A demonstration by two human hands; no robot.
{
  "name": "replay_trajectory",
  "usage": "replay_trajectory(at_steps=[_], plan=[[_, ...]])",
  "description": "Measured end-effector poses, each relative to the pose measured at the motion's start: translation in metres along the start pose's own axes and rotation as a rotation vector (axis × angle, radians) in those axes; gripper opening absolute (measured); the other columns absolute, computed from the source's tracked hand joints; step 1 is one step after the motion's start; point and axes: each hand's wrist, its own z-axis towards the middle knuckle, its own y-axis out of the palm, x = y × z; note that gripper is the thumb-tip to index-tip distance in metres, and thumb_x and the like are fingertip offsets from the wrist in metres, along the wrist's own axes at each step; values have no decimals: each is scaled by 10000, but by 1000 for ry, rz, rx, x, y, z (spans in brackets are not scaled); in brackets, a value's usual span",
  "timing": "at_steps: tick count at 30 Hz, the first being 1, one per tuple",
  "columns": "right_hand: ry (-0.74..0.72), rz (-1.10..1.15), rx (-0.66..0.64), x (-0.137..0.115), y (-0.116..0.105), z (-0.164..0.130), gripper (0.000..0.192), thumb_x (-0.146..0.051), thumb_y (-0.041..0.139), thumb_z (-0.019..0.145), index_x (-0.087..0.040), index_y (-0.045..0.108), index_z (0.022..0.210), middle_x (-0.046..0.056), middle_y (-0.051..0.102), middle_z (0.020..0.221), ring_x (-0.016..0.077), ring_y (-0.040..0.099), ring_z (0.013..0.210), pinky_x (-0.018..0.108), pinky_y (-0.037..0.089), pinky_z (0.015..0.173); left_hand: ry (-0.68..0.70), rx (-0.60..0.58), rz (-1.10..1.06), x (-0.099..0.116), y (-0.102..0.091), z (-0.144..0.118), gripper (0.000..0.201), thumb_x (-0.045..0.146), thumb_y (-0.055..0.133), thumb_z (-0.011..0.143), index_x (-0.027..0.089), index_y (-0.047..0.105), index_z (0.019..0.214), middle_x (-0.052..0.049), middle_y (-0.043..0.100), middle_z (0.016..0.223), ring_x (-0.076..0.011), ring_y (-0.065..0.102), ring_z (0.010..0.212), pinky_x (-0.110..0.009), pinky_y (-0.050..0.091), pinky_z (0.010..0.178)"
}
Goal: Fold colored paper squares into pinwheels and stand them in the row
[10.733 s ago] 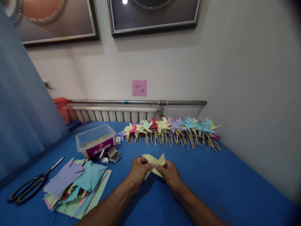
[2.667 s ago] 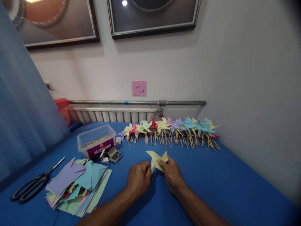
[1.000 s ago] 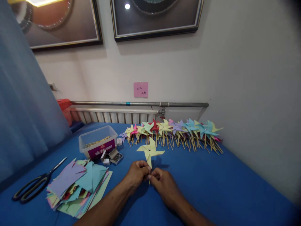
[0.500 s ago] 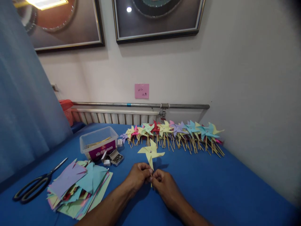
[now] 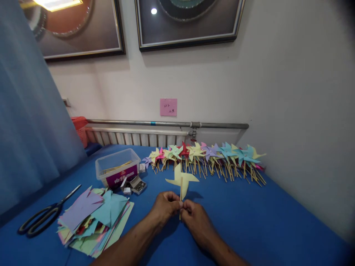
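A blue-covered table (image 5: 257, 225) stands against a pale wall (image 5: 288, 92), beneath two framed pictures, one at left (image 5: 83, 38) and one nearer the middle (image 5: 191, 31), both cut off by the top of the view. At far left, a blue curtain (image 5: 33, 122) hangs beside a red basket (image 5: 80, 129); below it lie black-handled scissors (image 5: 58, 205), blades pointing away, just beside a loose stack of cut colored paper (image 5: 95, 221). Next along, a clear plastic tub (image 5: 104, 180) holds thin sticks (image 5: 118, 167) and bears a purple label (image 5: 123, 177) with white characters too blurred to read; small boxes sit at its right, one open (image 5: 135, 181) on small metal pieces. On the wall, a pink note (image 5: 168, 107) carries handwriting that seems to begin "252," above a pipe (image 5: 172, 124) and radiator (image 5: 135, 139). Front and center, the left hand (image 5: 165, 207) and right hand (image 5: 195, 218) meet, fingers closed in a pinch around the upright stick of a pale yellow pinwheel (image 5: 186, 178), its paper vanes just above the fingertips, the stick on the near side. Beyond, a row of multicolored pinwheels (image 5: 210, 153) extends right toward the wall. Open blue surface spreads from the right hand to the table's slanting right edge.
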Motion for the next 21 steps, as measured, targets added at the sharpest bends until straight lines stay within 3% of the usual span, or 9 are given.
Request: replay_trajectory(at_steps=[11, 21], plan=[[12, -17, 51, -4, 0, -1, 157, -256, 533, 814, -202, 587, 676, -35, 535, 559, 133, 451, 526, 240, 291, 508, 10, 43, 30, 10, 5, -7, 245, 335, 736, 528, 165, 576, 602, 37, 525, 469, -78, 423, 418, -241, 289, 469], [4, -43, 36, -1, -1, 0, 180, -274, 538, 839, -204, 621, 695, -20, 595, 591, 133, 480, 532, 236, 301, 515, -14, 7, -39, 3, 1, 0, 269, 385, 706, 561, 156, 591, 644, 33, 523, 462, -83, 432, 415, -234, 299, 474]])
